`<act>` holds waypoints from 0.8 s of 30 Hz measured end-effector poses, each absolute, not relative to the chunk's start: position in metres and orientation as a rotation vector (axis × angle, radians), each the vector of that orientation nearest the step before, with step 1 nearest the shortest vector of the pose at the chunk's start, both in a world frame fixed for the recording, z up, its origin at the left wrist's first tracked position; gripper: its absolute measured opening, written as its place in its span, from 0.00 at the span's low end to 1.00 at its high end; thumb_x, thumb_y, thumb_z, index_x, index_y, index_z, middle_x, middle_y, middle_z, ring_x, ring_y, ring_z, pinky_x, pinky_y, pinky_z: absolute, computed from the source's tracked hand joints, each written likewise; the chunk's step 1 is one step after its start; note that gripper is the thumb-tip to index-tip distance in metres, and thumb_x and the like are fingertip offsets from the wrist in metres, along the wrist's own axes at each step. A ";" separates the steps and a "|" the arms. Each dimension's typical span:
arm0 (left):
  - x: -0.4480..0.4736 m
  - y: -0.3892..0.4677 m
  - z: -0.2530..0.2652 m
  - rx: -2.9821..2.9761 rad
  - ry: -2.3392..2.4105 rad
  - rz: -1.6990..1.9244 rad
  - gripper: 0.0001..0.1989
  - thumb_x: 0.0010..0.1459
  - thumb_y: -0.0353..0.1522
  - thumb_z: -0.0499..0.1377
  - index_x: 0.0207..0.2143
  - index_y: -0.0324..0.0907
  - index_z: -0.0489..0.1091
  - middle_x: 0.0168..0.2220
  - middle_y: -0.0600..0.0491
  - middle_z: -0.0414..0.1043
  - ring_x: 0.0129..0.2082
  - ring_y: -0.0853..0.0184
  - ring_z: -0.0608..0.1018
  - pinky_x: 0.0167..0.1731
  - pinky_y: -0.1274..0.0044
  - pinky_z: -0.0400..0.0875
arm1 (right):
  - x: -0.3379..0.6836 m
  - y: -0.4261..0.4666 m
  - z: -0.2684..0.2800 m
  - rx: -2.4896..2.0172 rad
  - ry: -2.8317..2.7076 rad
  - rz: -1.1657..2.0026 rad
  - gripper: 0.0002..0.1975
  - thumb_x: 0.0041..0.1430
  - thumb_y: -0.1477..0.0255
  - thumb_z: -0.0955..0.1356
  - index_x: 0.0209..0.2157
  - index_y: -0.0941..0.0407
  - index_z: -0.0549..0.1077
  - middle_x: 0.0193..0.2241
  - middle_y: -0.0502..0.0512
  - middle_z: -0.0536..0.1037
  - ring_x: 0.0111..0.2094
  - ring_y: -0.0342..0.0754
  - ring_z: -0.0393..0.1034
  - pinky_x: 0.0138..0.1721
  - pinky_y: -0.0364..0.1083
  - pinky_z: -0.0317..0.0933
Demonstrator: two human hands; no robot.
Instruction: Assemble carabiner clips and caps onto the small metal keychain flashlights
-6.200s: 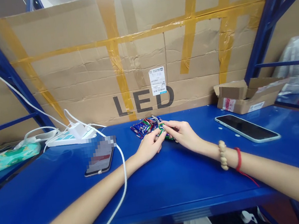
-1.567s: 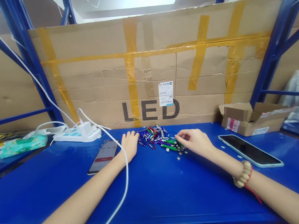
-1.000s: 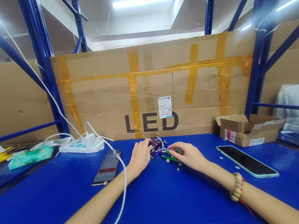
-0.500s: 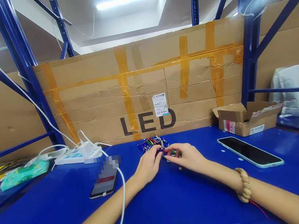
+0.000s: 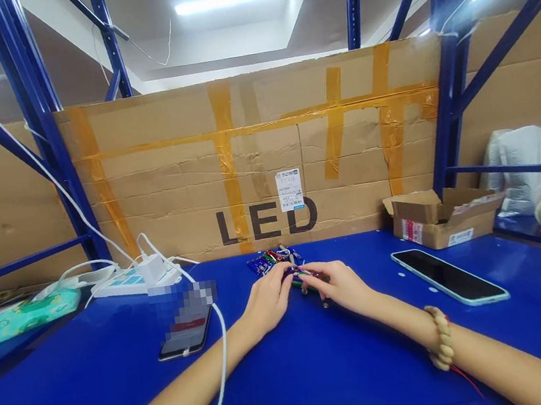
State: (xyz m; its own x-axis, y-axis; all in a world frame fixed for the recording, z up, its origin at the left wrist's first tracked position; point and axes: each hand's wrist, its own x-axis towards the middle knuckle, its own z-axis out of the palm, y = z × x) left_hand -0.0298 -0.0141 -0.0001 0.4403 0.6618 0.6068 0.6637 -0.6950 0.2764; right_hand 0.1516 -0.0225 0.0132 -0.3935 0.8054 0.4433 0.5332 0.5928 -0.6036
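A small pile of shiny blue, red, green and silvery pieces (image 5: 262, 264) lies at the back of the blue table; their exact kind is too small to tell. My left hand (image 5: 269, 300) is at the near side of the pile, thumb and fingers pinched on something small and dark that they mostly hide. Fingertips of my right hand (image 5: 340, 286) meet it from the other side, bent and closed over small green and dark pieces. One right finger reaches down to a small round metallic end (image 5: 325, 304) on the table. Both wrists stay low over the tabletop.
A phone (image 5: 188, 333) lies left, with a white cable (image 5: 223, 341) crossing my left forearm. A teal-edged phone (image 5: 449, 275) and an open cardboard box (image 5: 444, 216) are right. Behind the white power strip (image 5: 126, 282) and pile stands a cardboard panel (image 5: 180, 194) between blue posts.
My right fingers have lowered and drawn inward, one now at the small metallic end that lay apart before. My left hand keeps its pinch. The view has shifted slightly.
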 end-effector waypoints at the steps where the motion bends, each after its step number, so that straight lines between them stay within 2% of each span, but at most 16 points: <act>1: -0.030 -0.015 0.000 -2.664 -1.223 -1.121 0.12 0.63 0.33 0.44 0.46 0.42 0.61 0.45 0.51 0.70 0.45 0.68 0.74 0.46 0.76 0.67 | 0.151 -0.021 0.012 -1.042 -2.059 0.536 0.17 0.59 0.60 0.60 0.41 0.55 0.74 0.27 0.50 0.77 0.17 0.39 0.65 0.22 0.40 0.61; 3: -0.029 -0.016 0.001 -2.662 -1.214 -1.122 0.11 0.63 0.33 0.45 0.45 0.42 0.61 0.45 0.51 0.70 0.45 0.68 0.74 0.46 0.76 0.67 | 0.150 -0.018 0.008 -1.010 -1.987 0.680 0.21 0.56 0.59 0.63 0.46 0.57 0.72 0.28 0.52 0.77 0.16 0.39 0.64 0.21 0.41 0.62; 6: -0.029 -0.017 0.001 -2.647 -1.217 -1.122 0.11 0.62 0.33 0.45 0.45 0.43 0.61 0.44 0.51 0.71 0.44 0.67 0.74 0.46 0.75 0.67 | 0.148 -0.014 0.004 -0.988 -1.890 0.860 0.25 0.53 0.58 0.65 0.47 0.60 0.71 0.28 0.55 0.76 0.16 0.38 0.63 0.17 0.40 0.60; 15: -0.030 -0.014 -0.002 -2.612 -1.334 -1.114 0.11 0.61 0.34 0.45 0.45 0.43 0.59 0.45 0.50 0.69 0.44 0.66 0.73 0.44 0.73 0.68 | 0.148 -0.010 0.002 -0.959 -1.784 1.045 0.27 0.51 0.59 0.67 0.50 0.59 0.69 0.34 0.57 0.76 0.19 0.36 0.62 0.14 0.36 0.56; 20: -0.031 -0.018 0.001 -2.650 -1.382 -1.092 0.11 0.60 0.33 0.45 0.44 0.44 0.59 0.44 0.51 0.69 0.43 0.66 0.73 0.42 0.73 0.68 | 0.148 -0.011 0.002 -0.976 -1.831 0.979 0.28 0.49 0.58 0.68 0.49 0.60 0.70 0.28 0.54 0.74 0.20 0.38 0.62 0.15 0.38 0.58; 24: -0.033 -0.021 0.004 -2.650 -1.349 -1.114 0.09 0.56 0.34 0.48 0.39 0.43 0.61 0.39 0.52 0.70 0.37 0.67 0.74 0.36 0.76 0.67 | 0.149 -0.016 0.004 -0.973 -1.994 0.805 0.24 0.54 0.58 0.65 0.47 0.59 0.72 0.26 0.52 0.74 0.19 0.39 0.62 0.19 0.41 0.61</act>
